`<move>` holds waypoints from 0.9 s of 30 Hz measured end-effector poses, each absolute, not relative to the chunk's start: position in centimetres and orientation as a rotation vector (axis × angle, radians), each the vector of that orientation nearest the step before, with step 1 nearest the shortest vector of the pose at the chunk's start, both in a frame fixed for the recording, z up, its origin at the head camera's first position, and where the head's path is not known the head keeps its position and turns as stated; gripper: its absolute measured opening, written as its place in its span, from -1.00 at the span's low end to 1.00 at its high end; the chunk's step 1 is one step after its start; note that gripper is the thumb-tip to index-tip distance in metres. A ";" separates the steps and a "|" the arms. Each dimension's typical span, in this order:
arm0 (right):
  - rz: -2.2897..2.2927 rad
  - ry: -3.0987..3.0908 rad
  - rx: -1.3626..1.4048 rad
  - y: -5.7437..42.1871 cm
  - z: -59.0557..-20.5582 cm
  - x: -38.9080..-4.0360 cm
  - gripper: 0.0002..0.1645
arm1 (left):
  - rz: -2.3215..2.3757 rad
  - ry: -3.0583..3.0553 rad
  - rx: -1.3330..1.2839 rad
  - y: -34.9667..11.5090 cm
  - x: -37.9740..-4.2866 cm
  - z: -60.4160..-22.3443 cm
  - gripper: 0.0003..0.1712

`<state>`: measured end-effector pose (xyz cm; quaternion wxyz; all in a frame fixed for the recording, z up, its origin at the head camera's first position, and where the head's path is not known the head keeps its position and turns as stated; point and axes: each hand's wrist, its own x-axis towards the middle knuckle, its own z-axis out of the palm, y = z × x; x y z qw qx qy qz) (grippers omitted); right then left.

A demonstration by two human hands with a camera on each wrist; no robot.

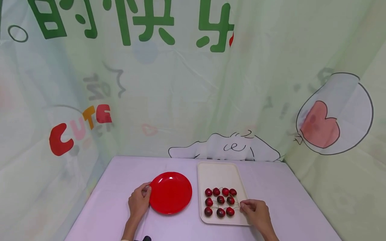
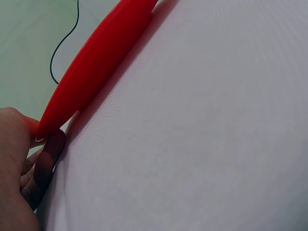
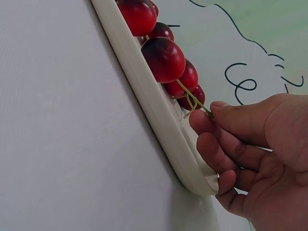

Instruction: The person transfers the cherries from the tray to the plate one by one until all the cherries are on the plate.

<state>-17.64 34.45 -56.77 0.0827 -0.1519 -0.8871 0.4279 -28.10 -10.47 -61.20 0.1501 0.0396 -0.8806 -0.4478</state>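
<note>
A round red plate lies on the left part of the table, and my left hand pinches its left rim. From the left wrist view, the red plate shows edge-on, the thumb over its rim and fingers below. Several dark red cherries with thin green stems sit in rows on a cream tray. At the tray's right edge, my right hand pinches a stem. In the right wrist view the cherry stem ends between thumb and forefinger, its cherry still among the others.
A pale lilac cloth covers the table. Behind and at both sides hangs a printed light curtain with green characters and drawings. A small black object shows at the bottom edge near the left wrist.
</note>
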 end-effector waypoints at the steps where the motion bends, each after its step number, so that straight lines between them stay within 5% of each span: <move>1: 1.284 -2.645 -0.455 34.5 -56.7 -17.7 -0.87 | -1.283 -2.529 0.116 -10.5 -28.1 -61.2 -0.64; 27: 1.542 -2.450 -0.694 34.4 -56.3 -17.6 -0.71 | -1.282 -2.517 0.117 -10.7 -28.3 -61.7 -0.65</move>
